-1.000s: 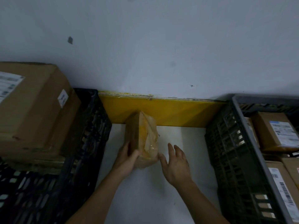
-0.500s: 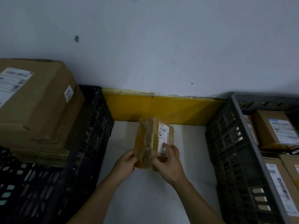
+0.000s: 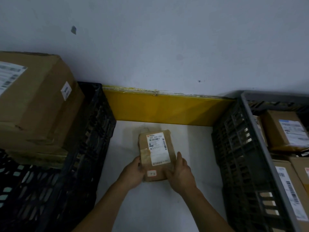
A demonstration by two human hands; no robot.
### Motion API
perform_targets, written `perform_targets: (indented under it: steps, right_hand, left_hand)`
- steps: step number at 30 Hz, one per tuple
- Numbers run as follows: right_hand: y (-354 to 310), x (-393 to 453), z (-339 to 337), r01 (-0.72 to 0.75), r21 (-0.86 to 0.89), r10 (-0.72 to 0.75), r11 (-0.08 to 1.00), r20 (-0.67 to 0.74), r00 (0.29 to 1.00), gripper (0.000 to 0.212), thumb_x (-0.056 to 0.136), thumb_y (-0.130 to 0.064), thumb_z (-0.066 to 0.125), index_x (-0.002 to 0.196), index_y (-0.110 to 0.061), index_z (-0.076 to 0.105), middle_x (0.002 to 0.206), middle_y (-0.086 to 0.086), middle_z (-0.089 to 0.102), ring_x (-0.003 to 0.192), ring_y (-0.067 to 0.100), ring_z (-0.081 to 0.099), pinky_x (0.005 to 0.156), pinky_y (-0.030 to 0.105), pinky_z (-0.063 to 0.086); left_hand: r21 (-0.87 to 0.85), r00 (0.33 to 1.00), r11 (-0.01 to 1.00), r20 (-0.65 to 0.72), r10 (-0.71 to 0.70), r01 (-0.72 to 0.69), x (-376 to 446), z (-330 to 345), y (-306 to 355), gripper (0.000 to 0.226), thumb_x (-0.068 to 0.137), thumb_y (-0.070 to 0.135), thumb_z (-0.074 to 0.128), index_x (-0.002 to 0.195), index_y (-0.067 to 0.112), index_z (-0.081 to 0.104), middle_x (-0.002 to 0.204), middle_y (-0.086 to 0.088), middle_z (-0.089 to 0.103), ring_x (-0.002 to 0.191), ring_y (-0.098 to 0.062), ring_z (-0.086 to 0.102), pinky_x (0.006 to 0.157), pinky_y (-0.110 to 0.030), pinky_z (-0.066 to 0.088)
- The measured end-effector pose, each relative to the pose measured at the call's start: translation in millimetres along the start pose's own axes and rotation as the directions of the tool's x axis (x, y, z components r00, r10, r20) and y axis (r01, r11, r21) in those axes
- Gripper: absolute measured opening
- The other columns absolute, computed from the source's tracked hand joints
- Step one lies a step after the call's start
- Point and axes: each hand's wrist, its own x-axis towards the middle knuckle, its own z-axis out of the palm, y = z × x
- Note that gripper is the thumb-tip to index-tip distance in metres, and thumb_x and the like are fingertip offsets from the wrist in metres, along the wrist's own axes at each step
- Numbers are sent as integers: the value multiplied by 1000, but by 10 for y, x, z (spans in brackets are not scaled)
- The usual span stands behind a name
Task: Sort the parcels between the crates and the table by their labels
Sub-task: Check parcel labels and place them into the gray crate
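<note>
Gripping small parcel [image 3: 156, 156] between left hand [image 3: 133, 174] and right hand [image 3: 181, 173], fingers curled round both edges, label up, likely for reading.

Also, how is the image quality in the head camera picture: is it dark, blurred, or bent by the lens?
Head view: dim overall, and the black crate loses detail in shadow; the small parcel, gripped by the left hand and right hand, is sharp enough to read its label's top line; the big box label at the left edge is blurred; wide-angle bending shows toward the edges.
</note>
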Motion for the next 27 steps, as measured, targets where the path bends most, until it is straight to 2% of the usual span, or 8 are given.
perform_targets:
  steps: [2,4,7,11,17,21,25,27]
  right_hand:
    - [43,-15,-24,-9,28,6,1000,72,997,53,107,-50,56,147,-17,45,142,9,64,120,25,66,100,38,56]
    - [29,-62,-43,11,79,-16,997,60,998,40,110,-49,50,136,-19,52,131,5,70,107,19,67,94,33,56]
    - [-61,-127,-90,51,171,-47,984,-26,999,39,110,-51,49,136,-22,55,127,-2,71,107,17,68,90,32,56]
    - [-295,-270,-272,51,212,-22,976,-135,991,31,109,-58,47,116,-28,55,103,-11,64,84,2,61,66,17,46]
    - [-498,-524,-858,69,250,25,966,-355,935,22,112,-41,47,101,-23,53,90,-5,62,75,5,58,57,22,40]
    - [-537,-750,-1309,96,241,39,966,-502,864,23,114,-41,42,114,-22,56,100,-2,69,85,15,68,73,40,60]
    - [-444,-1083,-1799,151,239,36,959,-634,773,21,114,-34,43,107,-21,58,88,-10,65,74,5,62,60,26,47]
    - [-358,-1255,-2062,165,252,54,953,-682,729,23,114,-34,43,102,-22,57,86,-8,65,74,8,64,57,27,46]
  left_hand:
    - [30,1000,1000,-17,-3,4,-7,23,-8,26,103,40,64,128,40,56,121,14,65,109,-7,64,82,-20,50]
    - [-8,998,1000,-61,7,-8,13,32,-14,22,104,31,65,124,38,60,122,11,69,103,-1,65,76,-15,50]
    - [-52,991,998,-130,17,-24,5,-43,52,19,104,27,64,119,38,65,118,8,74,98,0,69,75,-16,54]
    - [-42,971,996,-231,61,-73,-22,-174,319,7,102,28,66,104,35,66,105,9,74,95,-10,72,79,-29,59]
    - [-30,928,965,-286,240,-259,-223,-137,942,10,95,26,67,102,26,60,104,6,70,93,-11,68,66,-29,47]
    - [-26,858,890,-280,431,-456,-366,-99,1291,27,90,53,69,103,32,59,110,15,70,102,-5,68,82,-35,57]
    - [-6,754,783,-279,595,-621,-601,-17,1642,50,91,75,50,120,34,57,113,24,68,104,10,64,83,-23,53]
    - [16,713,744,-273,646,-668,-743,93,1809,45,95,73,41,123,41,53,112,30,61,102,16,58,81,-19,46]
